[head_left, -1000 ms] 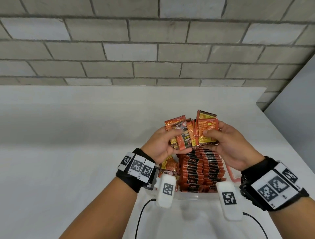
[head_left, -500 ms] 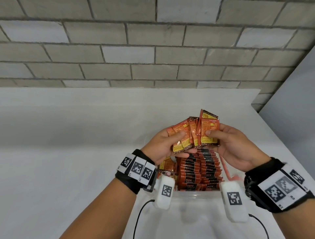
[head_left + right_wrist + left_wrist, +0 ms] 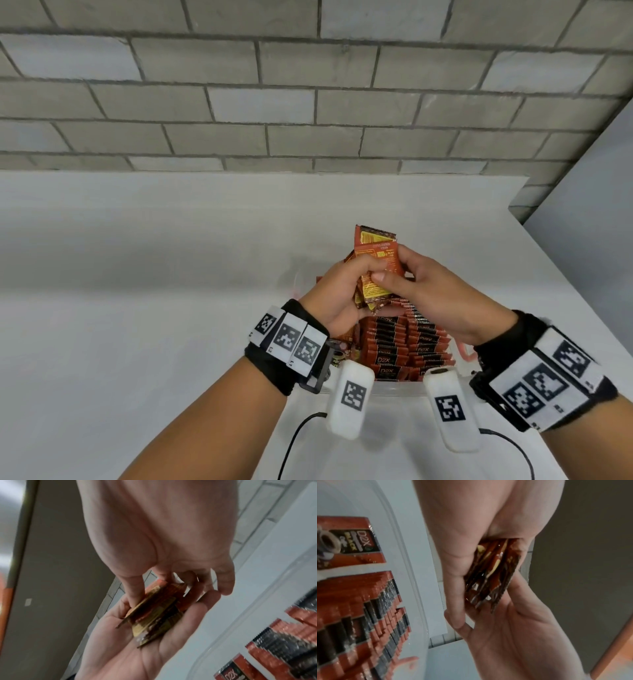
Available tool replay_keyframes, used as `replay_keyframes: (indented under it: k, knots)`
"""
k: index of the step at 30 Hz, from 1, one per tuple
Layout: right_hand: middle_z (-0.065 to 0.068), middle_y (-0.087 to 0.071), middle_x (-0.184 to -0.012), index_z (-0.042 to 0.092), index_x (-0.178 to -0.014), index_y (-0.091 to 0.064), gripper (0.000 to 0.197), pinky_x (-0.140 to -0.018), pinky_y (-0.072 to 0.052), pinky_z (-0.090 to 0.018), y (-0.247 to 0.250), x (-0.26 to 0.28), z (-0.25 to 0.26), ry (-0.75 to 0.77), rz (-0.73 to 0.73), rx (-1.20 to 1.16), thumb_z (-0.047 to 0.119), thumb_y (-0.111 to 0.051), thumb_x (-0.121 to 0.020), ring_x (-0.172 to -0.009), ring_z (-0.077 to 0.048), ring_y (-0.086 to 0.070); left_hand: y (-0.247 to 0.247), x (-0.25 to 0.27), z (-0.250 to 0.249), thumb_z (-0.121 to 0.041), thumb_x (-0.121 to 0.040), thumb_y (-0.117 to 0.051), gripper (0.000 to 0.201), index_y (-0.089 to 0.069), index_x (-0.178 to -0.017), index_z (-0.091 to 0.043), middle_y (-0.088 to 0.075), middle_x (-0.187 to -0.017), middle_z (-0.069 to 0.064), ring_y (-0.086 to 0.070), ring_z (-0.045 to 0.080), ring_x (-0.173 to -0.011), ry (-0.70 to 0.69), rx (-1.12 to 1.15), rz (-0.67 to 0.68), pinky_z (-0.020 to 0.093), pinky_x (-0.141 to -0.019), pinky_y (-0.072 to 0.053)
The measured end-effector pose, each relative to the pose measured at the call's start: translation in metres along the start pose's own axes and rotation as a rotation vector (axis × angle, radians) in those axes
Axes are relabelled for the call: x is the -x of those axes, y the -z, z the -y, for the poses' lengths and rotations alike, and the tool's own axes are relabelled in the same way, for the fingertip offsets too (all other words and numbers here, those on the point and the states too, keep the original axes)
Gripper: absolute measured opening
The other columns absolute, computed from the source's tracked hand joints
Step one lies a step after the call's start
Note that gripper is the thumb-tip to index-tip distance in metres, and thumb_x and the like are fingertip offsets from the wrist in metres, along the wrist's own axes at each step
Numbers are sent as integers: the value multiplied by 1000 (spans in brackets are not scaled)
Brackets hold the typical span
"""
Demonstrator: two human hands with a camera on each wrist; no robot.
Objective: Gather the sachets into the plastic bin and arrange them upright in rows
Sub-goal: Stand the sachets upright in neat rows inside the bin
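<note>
While both hands hover above the clear plastic bin [image 3: 394, 389] on the white worktop [image 3: 137, 325], the left hand [image 3: 337, 298] and right hand [image 3: 442, 301] each curl their grip round one bundle of orange foil sachets [image 3: 376, 263] — perhaps five or six, blurred — above the upright rows of orange-and-black sachets [image 3: 407, 346].

Sachet bundle [image 3: 376, 270] held between both hands: left hand [image 3: 337, 296] on its left, right hand [image 3: 442, 298] on its right. Directly below the grip: bin [image 3: 397, 389] on the worktop [image 3: 137, 308], sachet rows [image 3: 407, 346] standing upright inside. Below-left of the grip, a few loose sachets [image 3: 346, 339] in the bin. Beyond the grip: wall [image 3: 308, 85].
</note>
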State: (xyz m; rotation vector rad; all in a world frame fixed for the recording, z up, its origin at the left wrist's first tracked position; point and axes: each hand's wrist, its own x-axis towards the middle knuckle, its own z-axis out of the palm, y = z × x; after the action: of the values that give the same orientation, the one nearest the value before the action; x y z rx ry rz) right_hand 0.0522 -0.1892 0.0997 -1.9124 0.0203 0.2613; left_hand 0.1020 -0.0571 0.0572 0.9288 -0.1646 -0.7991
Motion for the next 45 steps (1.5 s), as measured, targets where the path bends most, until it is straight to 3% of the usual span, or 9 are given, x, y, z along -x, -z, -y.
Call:
replay_keyframes:
  k: [4, 7, 14, 20, 24, 31, 37, 40, 45]
  knots:
    - [16, -15, -153, 31, -151, -5, 98, -107, -17, -17, 5, 0, 5, 17, -125, 395, 46, -68, -78, -141, -2, -14, 1, -1, -2, -10, -77, -51, 30, -59, -105, -2, -66, -90, 13, -65, 22, -80, -2, 83, -1, 32, -67, -56]
    - [20, 14, -155, 46, -140, 15, 123, -112, -3, -25, 4, 2, 8, 227, -103, 570, 50, -79, -63, -141, 2, 11, 1, -3, -3, -2, -83, -44, 18, -61, -90, -4, -66, -74, 10, -66, 19, -66, -13, 124, -40, 26, -60, -55]
    - [10, -28, -143, 45, -139, 9, 116, -110, -23, -23, -1, -4, 2, 330, -23, 753, 39, -82, -68, -126, -1, -23, -3, -1, -2, -1, -80, -47, 16, -60, -74, -8, -61, -62, 4, -62, 14, -56, 0, 128, 7, 21, -49, -49]
    - [16, -31, -129, 47, -141, -2, 113, -101, -28, -15, 0, -4, 0, 387, 8, 707, 34, -85, -65, -122, 0, -28, -4, 2, -4, -8, -72, -56, 14, -69, -70, -13, -63, -68, 4, -64, 14, -65, 58, 123, 46, 23, -57, -51]
    - [18, -35, -119, 49, -140, -8, 110, -96, -36, -15, 3, -5, -3, 382, -47, 639, 36, -85, -64, -113, 0, -38, -3, 3, -4, -25, -69, -76, 25, -71, -89, -10, -66, -84, 8, -65, 19, -80, -12, 204, 96, 28, -71, -54]
    - [13, -41, -129, 49, -141, -9, 108, -97, -39, -12, 5, -3, -6, 357, -31, 533, 32, -85, -66, -117, 1, -43, 0, 1, -1, -45, -87, -51, 51, -56, -123, -9, -64, -107, 12, -63, 23, -103, 3, 183, 27, 33, -92, -52]
    - [20, -36, -128, 52, -139, -5, 107, -98, -36, -13, 2, -3, -8, 332, -25, 563, 30, -83, -68, -118, 3, -40, 3, 0, 2, -39, -72, -78, 51, -63, -109, -8, -69, -96, 10, -67, 20, -93, -20, 57, 57, 30, -82, -56]
    - [13, -41, -126, 39, -148, -10, 106, -99, -37, -20, 1, -6, -9, 338, -80, 650, 31, -81, -70, -116, -6, -43, 7, 0, 4, -26, -83, -64, 24, -65, -103, -12, -68, -92, 6, -66, 18, -89, 10, 55, 57, 32, -81, -53]
    - [13, -38, -129, 34, -150, -8, 104, -99, -31, -20, 0, -7, -6, 303, -32, 644, 48, -76, -72, -120, -4, -33, 12, 0, 6, -9, -73, -52, 19, -61, -90, -10, -66, -76, 4, -65, 15, -70, -8, 86, 47, 24, -59, -54]
